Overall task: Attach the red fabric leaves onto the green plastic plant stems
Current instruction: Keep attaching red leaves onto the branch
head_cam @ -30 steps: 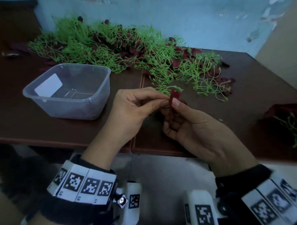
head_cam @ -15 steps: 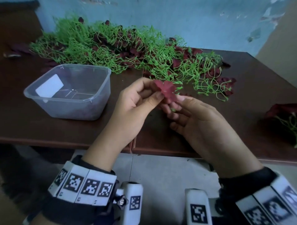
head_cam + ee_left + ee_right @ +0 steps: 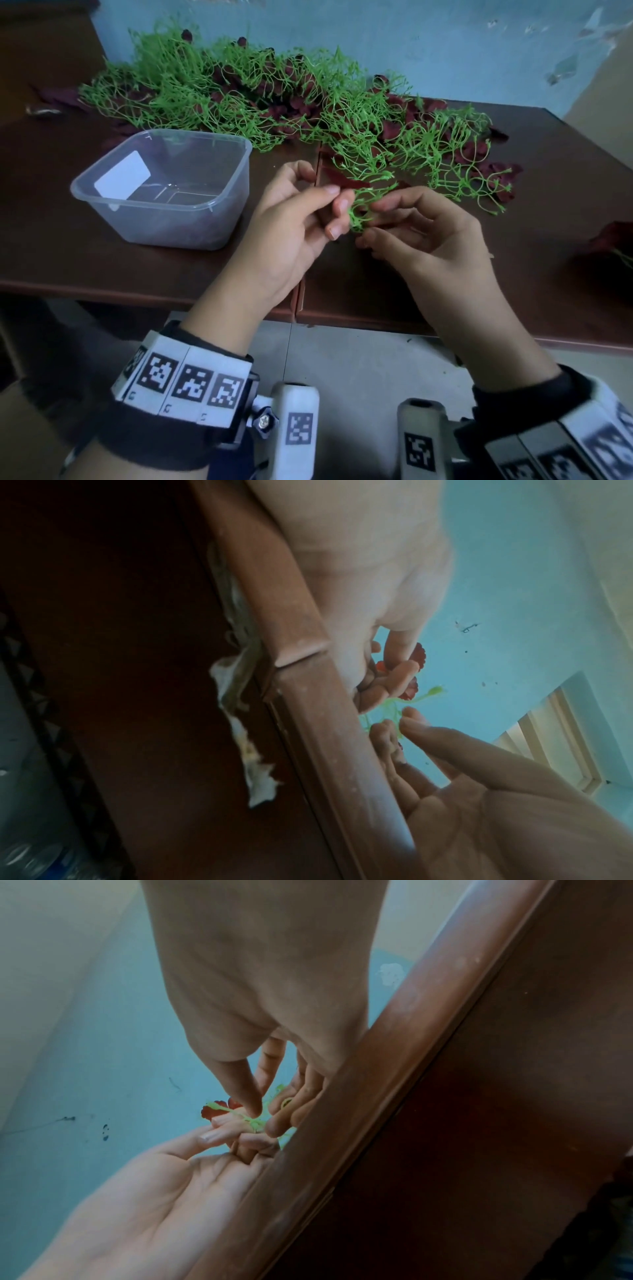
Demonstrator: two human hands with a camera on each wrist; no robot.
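Pinching: left hand (image 3: 291, 219) is holding a red fabric leaf (image 3: 346, 180) between thumb and curled fingers, leaf sticking out toward the wall. Right hand (image 3: 428, 233) is gripping a green plastic stem (image 3: 363, 212) with thumb and fingertips, just beside the left fingertips. Both are hovering over the brown table (image 3: 513, 260) near its front edge. Stem pile (image 3: 239, 92) is lying behind; clear plastic tub (image 3: 164, 192) is sitting to the left.

On the table (image 3: 85, 260), the tub (image 3: 164, 192) sits left of the hands (image 3: 359, 222), the stem pile (image 3: 274, 102) behind both.
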